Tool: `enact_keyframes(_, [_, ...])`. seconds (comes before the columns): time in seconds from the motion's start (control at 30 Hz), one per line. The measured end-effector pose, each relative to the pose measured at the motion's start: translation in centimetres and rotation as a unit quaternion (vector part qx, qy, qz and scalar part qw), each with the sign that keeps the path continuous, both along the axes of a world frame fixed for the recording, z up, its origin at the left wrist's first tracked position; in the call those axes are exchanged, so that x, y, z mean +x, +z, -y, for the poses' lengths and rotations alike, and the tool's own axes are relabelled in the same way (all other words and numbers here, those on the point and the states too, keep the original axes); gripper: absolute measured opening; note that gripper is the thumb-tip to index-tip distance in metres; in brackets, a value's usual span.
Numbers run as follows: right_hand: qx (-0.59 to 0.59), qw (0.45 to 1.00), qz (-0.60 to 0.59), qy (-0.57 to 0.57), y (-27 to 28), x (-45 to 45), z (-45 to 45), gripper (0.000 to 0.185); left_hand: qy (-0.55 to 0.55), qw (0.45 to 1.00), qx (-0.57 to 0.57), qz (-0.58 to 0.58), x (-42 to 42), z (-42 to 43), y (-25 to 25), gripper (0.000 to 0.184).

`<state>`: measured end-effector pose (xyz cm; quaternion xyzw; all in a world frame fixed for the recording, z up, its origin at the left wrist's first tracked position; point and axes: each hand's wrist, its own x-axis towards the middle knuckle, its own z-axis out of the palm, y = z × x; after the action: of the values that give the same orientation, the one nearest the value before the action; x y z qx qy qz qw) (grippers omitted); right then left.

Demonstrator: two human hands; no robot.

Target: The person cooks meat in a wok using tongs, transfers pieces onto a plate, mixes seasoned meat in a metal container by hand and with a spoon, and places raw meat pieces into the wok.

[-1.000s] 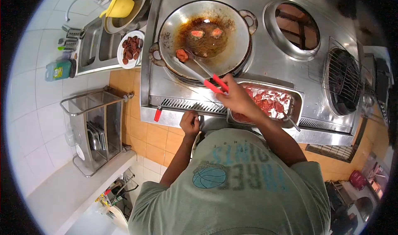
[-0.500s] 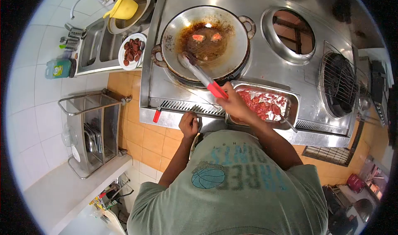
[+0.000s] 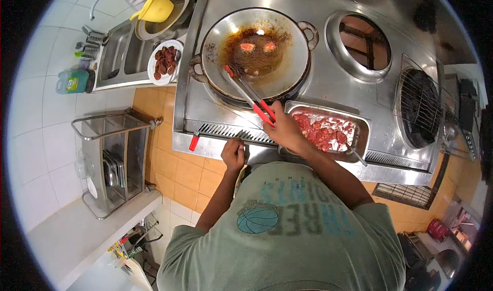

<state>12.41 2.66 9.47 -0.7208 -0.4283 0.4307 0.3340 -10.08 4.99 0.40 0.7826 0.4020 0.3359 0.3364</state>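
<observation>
My right hand (image 3: 285, 126) grips red-handled tongs (image 3: 249, 97) whose arms stand apart. The tips are inside the large wok (image 3: 210, 60), at its near left side, by a brownish-red piece of meat (image 3: 229, 71); whether they pinch it I cannot tell. Two reddish meat pieces (image 3: 248, 47) lie in the dark oil (image 3: 259, 62). Close by my right wrist is a steel tray (image 3: 364, 129) of raw red meat (image 3: 321, 129) with a metal utensil (image 3: 357, 155) in it. My left hand (image 3: 233, 153) rests closed at the stove's front edge; its fingertips are partly hidden.
A white plate (image 3: 152, 69) of browned meat stands beside the sink (image 3: 115, 49), near a yellow dipper (image 3: 156, 7). A red-handled valve (image 3: 194, 141) sits left of my left hand. Right of the wok are an open burner ring (image 3: 333, 39) and a grill rack (image 3: 418, 98).
The tongs' arms have spread apart, and a piece of meat now shows at their tips. My right hand has shifted slightly left. My left hand stays in place.
</observation>
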Motion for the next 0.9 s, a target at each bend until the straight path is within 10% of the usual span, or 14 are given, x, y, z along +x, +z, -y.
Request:
enact_keyframes(0.17, [0.068, 0.996, 0.055, 0.004, -1.0, -0.4, 1.0, 0.041, -0.005, 1.0, 0.006, 0.005, 0.1, 0.0, 0.1, 0.015])
enact_keyframes(0.27, [-0.005, 0.987, -0.157, -0.033, -0.2, 0.6, 1.2, 0.037, -0.005, 1.0, 0.013, 0.015, 0.1, -0.1, -0.2, 0.014])
enact_keyframes(0.4, [-0.105, 0.824, -0.547, -0.1, 0.5, 3.4, 1.5, 0.034, 0.003, 1.0, 0.0, 0.025, 0.2, 0.1, 0.1, 0.013])
enact_keyframes(0.57, [-0.15, 0.725, -0.661, -0.12, 0.4, 4.5, 1.3, 0.025, 0.009, 0.999, 0.03, 0.018, 0.2, -0.1, 0.2, 0.005])
enact_keyframes(0.9, [-0.11, 0.891, -0.432, -0.087, 0.9, 3.2, -0.3, 0.03, 0.011, 1.0, 0.007, 0.012, -0.2, 0.1, -0.3, 0.016])
